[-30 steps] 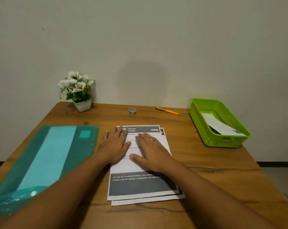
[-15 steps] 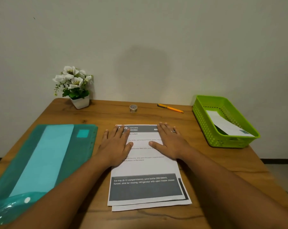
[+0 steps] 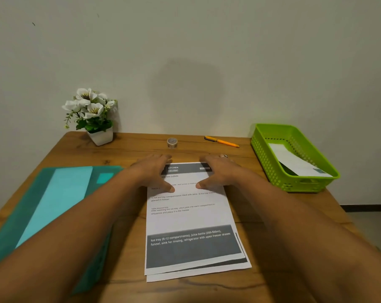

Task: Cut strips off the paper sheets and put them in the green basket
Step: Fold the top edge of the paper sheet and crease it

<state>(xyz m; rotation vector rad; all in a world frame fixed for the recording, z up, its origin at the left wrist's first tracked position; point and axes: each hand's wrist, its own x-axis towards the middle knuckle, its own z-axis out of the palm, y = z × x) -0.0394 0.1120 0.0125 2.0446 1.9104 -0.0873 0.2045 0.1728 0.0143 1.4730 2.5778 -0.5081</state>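
Both bare forearms are extended from the near edge of the brown wooden tabletop (image 3: 196, 291) toward its far edge and are angled slightly inward. The left hand (image 3: 154, 174) and the right hand (image 3: 218, 173) are laid palm down, side by side but apart, fingers straight, thumbs pointed toward each other.

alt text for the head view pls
The left hand and right hand lie flat on the far end of a stack of printed paper sheets on a wooden table. A green basket holding one paper piece stands to the right, a teal folder to the left; a potted white flower, tape roll and orange pen-shaped tool sit along the back.
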